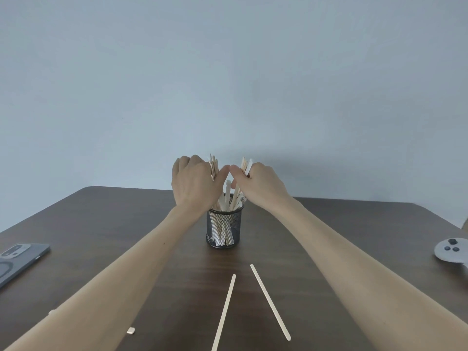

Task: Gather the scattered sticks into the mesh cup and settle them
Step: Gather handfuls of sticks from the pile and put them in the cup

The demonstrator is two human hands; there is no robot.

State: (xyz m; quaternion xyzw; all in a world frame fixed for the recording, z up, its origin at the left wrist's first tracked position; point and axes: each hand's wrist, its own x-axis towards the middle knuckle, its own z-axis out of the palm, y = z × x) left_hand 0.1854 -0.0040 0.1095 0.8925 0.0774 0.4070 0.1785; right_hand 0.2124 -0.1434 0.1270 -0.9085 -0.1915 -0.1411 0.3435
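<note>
A black mesh cup [223, 231] stands upright in the middle of the dark wooden table [101, 224], filled with several pale wooden sticks [222, 201]. Both hands are above it. My left hand [193, 184] grips the tops of the sticks leaning left. My right hand [258, 184] grips the tops of those leaning right. The thumbs nearly touch over the cup. Two loose sticks lie flat on the table nearer to me: one [225, 311] pointing straight away, the other [270, 302] angled to the right.
A grey phone [19, 259] lies at the left edge. A light grey controller [453, 249] sits at the right edge. A small pale chip [130, 330] lies front left. A plain wall rises behind the table.
</note>
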